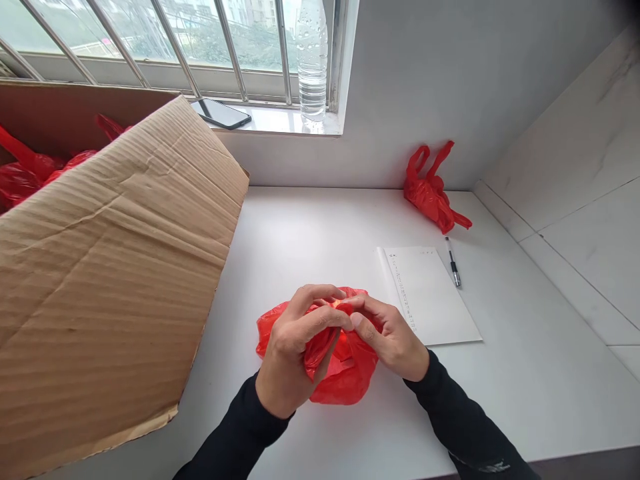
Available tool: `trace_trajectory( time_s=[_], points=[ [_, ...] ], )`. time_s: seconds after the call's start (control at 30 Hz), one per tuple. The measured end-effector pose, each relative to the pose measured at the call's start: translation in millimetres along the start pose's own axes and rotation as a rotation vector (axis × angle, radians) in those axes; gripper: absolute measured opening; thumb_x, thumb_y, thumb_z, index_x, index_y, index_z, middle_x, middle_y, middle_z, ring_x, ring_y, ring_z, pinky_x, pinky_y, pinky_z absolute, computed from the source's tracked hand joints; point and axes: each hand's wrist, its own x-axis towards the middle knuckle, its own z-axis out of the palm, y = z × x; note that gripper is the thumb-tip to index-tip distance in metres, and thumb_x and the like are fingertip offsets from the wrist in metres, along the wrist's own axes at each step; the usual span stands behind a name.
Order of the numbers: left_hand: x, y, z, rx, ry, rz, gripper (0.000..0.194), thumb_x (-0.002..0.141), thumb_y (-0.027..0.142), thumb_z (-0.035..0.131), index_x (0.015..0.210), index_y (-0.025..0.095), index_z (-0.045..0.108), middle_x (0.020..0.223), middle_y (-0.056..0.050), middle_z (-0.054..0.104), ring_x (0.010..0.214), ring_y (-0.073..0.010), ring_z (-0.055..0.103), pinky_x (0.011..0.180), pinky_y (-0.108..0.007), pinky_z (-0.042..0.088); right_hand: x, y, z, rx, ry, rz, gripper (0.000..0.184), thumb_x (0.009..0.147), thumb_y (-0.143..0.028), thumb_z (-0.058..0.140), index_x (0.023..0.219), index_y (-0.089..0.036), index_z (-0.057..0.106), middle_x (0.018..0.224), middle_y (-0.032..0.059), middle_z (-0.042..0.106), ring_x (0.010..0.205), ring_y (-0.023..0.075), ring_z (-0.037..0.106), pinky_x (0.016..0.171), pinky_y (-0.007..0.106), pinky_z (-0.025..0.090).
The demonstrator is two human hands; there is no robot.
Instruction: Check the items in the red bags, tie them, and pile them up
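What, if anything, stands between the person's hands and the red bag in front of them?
Nothing visible: the left hand and right hand both have fingers on the red bag. The cardboard box stands off to the left and the notebook lies to the right, neither in between.

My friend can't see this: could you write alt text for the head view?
A person's left hand and right hand pinch a red plastic bag at a white table. At left, a cardboard box holds red plastic; at right are a notebook, pen and another red bag.
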Motion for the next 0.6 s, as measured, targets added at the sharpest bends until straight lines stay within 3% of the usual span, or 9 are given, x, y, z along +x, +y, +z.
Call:
trace_trajectory(
  time_s=[0.13,0.23,0.37,0.47,0.6],
  points=[
    [-2,4,-0.5,0.020,-0.052,-0.036,0.040,0.092,0.003,0.052,0.121,0.028,0.064,0.130,-0.006,0.054,0.121,-0.0205,0.055,0.097,-0.036,0.053,-2,-2,-1,0.085,0.103,-0.009,0.016,0.098,-0.037,0.056,0.095,-0.023,0.062,0.089,0.0010,0.063,0.081,0.0159,0.061,0.074,0.031,0.052],
    [-11,8,1.6,0.076,-0.082,-0.088,0.048,0.100,0.012,0.046,0.144,0.030,0.049,0.144,-0.005,0.049,0.134,-0.0213,0.045,0.111,-0.040,0.043,-2,0,-2,0.085,0.173,0.029,0.016,0.099,-0.037,0.056,0.093,-0.022,0.061,0.084,-0.0002,0.062,0.075,0.0143,0.059,0.069,0.028,0.050],
    [-34,12,5.2,0.224,-0.093,-0.135,0.052,0.104,0.017,0.038,0.155,0.026,0.032,0.158,-0.007,0.036,0.145,-0.0241,0.031,0.119,-0.044,0.031,0,3,-3,0.000,0.284,0.054,0.019,0.098,-0.038,0.056,0.090,-0.022,0.060,0.084,-0.0003,0.062,0.076,0.0146,0.058,0.071,0.028,0.049],
    [-53,13,4.6,0.316,-0.071,-0.153,0.050,0.104,0.016,0.037,0.153,0.024,0.035,0.160,-0.006,0.031,0.147,-0.0248,0.029,0.120,-0.042,0.029,1,5,-4,-0.085,0.363,0.074,0.021,0.098,-0.039,0.056,0.086,-0.022,0.059,0.081,-0.0010,0.059,0.076,0.0149,0.057,0.072,0.028,0.047],
    [-68,13,-0.1,0.386,0.036,-0.058,0.044,0.100,0.010,0.045,0.142,0.022,0.052,0.150,-0.008,0.042,0.138,-0.0258,0.039,0.114,-0.040,0.035,3,8,-6,-0.150,0.424,0.088,0.023,0.098,-0.041,0.055,0.086,-0.022,0.058,0.082,-0.0003,0.060,0.080,0.0164,0.057,0.076,0.031,0.046]
  ],
)
